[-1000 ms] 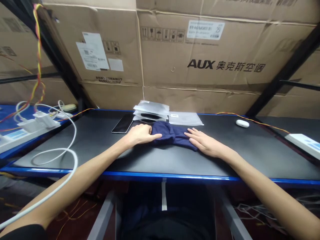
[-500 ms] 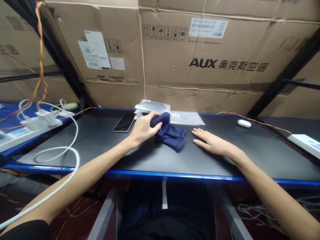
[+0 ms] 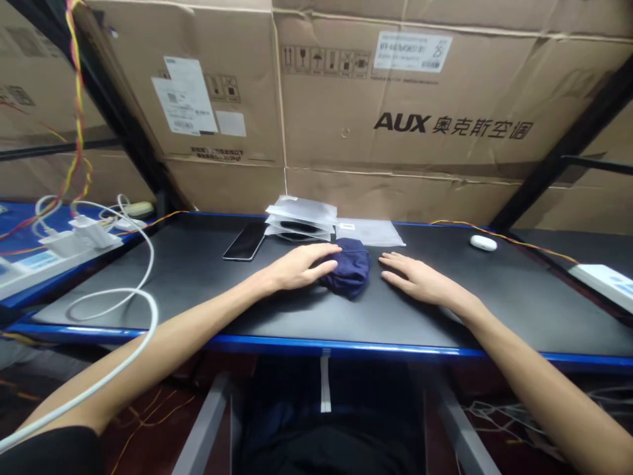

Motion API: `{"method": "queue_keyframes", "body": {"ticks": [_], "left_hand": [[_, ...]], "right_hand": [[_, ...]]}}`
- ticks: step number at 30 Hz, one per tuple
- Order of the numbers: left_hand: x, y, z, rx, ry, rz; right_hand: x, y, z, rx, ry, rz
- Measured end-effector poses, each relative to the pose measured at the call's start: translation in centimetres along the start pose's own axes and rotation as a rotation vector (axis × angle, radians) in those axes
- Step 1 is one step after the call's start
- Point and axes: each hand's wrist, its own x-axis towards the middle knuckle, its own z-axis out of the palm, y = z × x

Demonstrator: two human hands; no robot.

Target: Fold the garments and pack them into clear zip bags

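A dark navy piece of soft cloth (image 3: 352, 267) lies bunched and folded on the black tabletop, its exact kind unclear. At its left side is my left hand (image 3: 304, 265), fingers stretched out and thumb apart, the tips touching the fabric. My right hand (image 3: 413, 276) rests palm down on the table just to the right of the cloth, open and holding nothing. Behind the cloth sit a stack of frosted plastic pouches (image 3: 301, 211) and one flat pouch (image 3: 373, 232).
A phone (image 3: 244, 241) lies left of the pouches. A small white case (image 3: 483, 243) sits at the back right. Power strips stand left (image 3: 54, 254) and right (image 3: 606, 285). A white cable (image 3: 152, 316) loops over the left side. Large cardboard (image 3: 321, 132) walls the back.
My left hand has lowered and loosened from its grip on the cloth. The raised end of the cloth now lies folded over to the right. My right hand has stayed put.
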Motion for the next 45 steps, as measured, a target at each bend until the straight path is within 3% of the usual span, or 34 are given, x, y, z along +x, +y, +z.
{"method": "queue_keyframes", "body": {"ticks": [4, 7, 10, 17, 23, 28, 33, 39, 45], "left_hand": [[-0.5, -2.8, -0.1, 0.161, -0.072, -0.126], [-0.9, -4.0, 0.5, 0.201, -0.152, -0.182], [-1.2, -4.2, 0.9, 0.201, -0.183, -0.205], [-0.6, -3.7, 1.2, 0.168, -0.214, -0.161], [3.2, -2.5, 2.5, 0.159, -0.267, -0.126], [5.1, -2.4, 3.0, 0.2, -0.197, -0.025], [3.2, -1.3, 2.8, 0.205, -0.084, 0.081], [0.3, 0.1, 2.6, 0.18, 0.044, 0.028], [-0.1, -0.3, 2.8, 0.197, 0.155, -0.03]], "right_hand": [[0.7, -2.1, 0.4, 0.134, 0.139, -0.112], [1.2, -3.6, 1.0, 0.138, 0.015, -0.243], [1.3, -4.3, 1.3, 0.109, -0.071, -0.272], [0.2, -2.5, -0.4, 0.111, -0.007, -0.215], [-0.7, -0.3, -1.7, 0.128, 0.087, -0.18], [-1.1, -0.4, -1.9, 0.13, 0.046, -0.152], [-2.2, -0.1, -1.6, 0.126, -0.076, -0.136], [-2.9, -0.2, -1.7, 0.129, -0.094, -0.115], [-2.8, -0.6, -2.1, 0.12, -0.188, -0.083]]}}
